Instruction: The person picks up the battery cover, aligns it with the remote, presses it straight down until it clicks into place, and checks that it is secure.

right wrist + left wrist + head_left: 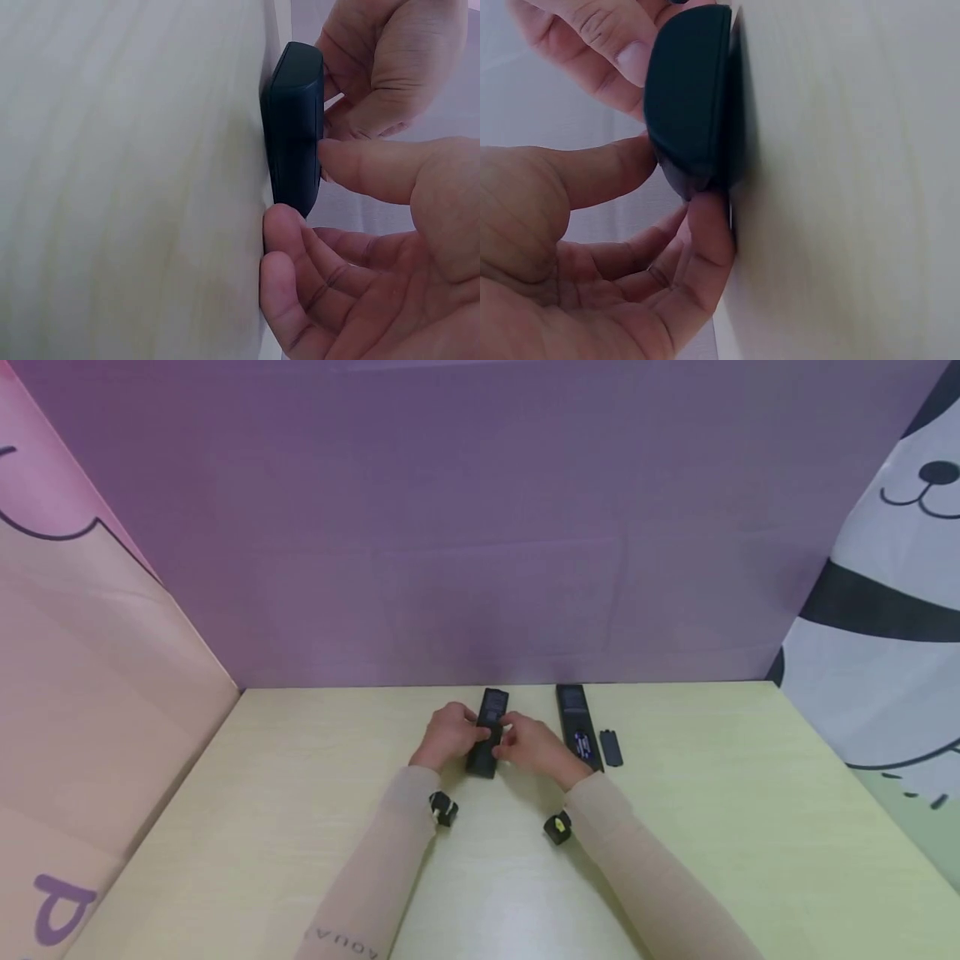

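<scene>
A black remote control (482,763) lies on the table between the two hands, its long side running away from me. The left hand (450,732) grips its left edge, thumb on the upper face and fingers low along the side, as the left wrist view shows. From the other side the right hand (534,745) holds it, with the thumb on the upper face and fingertips at the lower edge by the tabletop. To the right lies a second black remote control (574,714), its battery compartment uncovered and batteries (582,745) showing inside. Its small dark cover (611,748) lies beside it.
The pale wooden table (300,827) meets a purple backdrop (480,527) just behind the remotes. Printed cloth panels stand at left and right. A small black wrist camera (444,808) hangs under the left sleeve, another camera (558,827) under the right.
</scene>
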### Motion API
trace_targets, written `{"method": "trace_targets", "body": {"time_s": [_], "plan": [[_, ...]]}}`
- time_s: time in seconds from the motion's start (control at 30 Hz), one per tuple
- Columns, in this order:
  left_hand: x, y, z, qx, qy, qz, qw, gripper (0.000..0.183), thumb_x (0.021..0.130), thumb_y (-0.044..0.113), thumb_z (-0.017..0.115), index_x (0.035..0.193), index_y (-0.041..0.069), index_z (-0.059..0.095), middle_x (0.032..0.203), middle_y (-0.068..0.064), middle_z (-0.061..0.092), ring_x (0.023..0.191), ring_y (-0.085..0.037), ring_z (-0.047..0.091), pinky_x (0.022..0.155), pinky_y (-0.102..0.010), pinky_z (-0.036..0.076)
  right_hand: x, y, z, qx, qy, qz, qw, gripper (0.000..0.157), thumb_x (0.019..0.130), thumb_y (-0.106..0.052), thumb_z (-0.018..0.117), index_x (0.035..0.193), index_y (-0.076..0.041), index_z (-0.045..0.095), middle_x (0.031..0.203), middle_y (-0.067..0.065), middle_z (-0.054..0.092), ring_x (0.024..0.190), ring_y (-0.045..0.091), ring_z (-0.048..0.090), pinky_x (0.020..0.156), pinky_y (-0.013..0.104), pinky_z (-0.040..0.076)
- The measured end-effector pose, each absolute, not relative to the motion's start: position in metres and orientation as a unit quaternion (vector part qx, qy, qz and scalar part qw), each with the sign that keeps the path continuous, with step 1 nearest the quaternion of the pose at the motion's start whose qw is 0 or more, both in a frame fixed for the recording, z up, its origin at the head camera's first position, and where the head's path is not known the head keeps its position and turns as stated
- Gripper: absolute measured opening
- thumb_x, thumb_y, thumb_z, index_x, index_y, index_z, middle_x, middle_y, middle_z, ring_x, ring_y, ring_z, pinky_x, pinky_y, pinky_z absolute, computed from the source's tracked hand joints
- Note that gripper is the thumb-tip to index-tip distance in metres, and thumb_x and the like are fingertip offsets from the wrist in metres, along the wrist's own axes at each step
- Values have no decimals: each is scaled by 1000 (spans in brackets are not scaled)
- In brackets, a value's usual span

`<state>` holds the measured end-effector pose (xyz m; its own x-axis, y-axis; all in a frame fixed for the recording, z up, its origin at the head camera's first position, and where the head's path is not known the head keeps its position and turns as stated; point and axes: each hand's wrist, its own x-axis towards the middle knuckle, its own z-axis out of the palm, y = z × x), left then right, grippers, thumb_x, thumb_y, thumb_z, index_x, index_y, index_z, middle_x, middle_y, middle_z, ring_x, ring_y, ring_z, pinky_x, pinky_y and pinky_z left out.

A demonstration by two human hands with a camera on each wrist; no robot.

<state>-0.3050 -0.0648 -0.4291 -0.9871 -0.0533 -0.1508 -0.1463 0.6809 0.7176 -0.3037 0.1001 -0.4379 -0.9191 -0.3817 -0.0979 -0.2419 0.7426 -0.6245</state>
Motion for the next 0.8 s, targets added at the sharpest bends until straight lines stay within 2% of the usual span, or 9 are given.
{"method": "trace_targets", "body": {"time_s": [0.17,0.37,0.63,0.8], "plan": [[-304,-65,-428,-54,923,376,60,40,92,24,76,120,-2,66,121,-18,70,104,-30,63,97,-44,51,-302,101,-435,-162,926,-318,120,54,95,-22,71,141,1,52,105,11,73,88,20,66,83,38,54],[-304,-63,-428,-49,928,363,73,41,94,25,74,124,-2,64,119,-18,69,99,-28,63,92,-41,53,-302,106,-431,-154,928,-316,124,47,97,-25,70,136,-2,56,110,13,73,93,22,67,85,41,54],[-304,-60,-427,-55,926,362,89,39,96,25,72,125,1,63,118,-16,69,95,-26,65,87,-40,54,-306,125,-416,-142,929,-328,99,41,100,-29,65,133,-6,59,110,12,72,93,23,66,83,42,52],[-303,-63,-427,-48,931,355,68,34,95,28,71,119,5,65,115,-13,70,92,-25,64,83,-38,51,-310,137,-405,-135,927,-339,84,40,102,-30,64,134,-7,60,110,13,71,87,22,69,77,38,52]]}}
